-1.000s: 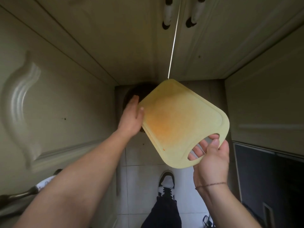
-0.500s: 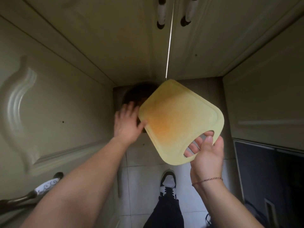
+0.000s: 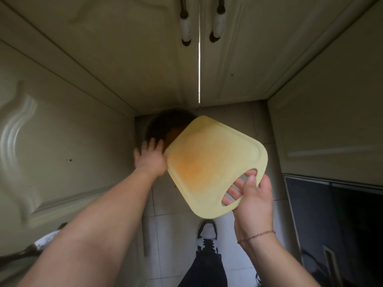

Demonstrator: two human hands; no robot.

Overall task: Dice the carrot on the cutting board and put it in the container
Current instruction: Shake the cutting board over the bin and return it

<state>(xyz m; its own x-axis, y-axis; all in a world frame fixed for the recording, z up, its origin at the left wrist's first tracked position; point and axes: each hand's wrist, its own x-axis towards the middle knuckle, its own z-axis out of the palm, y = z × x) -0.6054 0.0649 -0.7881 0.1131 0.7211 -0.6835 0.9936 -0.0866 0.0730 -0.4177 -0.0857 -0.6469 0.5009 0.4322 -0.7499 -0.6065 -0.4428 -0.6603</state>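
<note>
Head view: right hand (image 3: 253, 201) fingers (image 3: 233, 191) grip cutting board (image 3: 215, 162).

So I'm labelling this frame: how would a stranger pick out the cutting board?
Look where the pale cabinet doors meet the tiled floor. Above a dark round bin, the right hand grips the cutting board by its handle slot. It alone is pale yellow, flat, stained orange.

Your right hand (image 3: 253, 201) holds the stained cutting board (image 3: 213, 162) by its handle slot, tilted toward 11 o'clock over a dark round container (image 3: 163, 125); your left hand (image 3: 151, 157), fingers spread, touches the board's edge.
</note>
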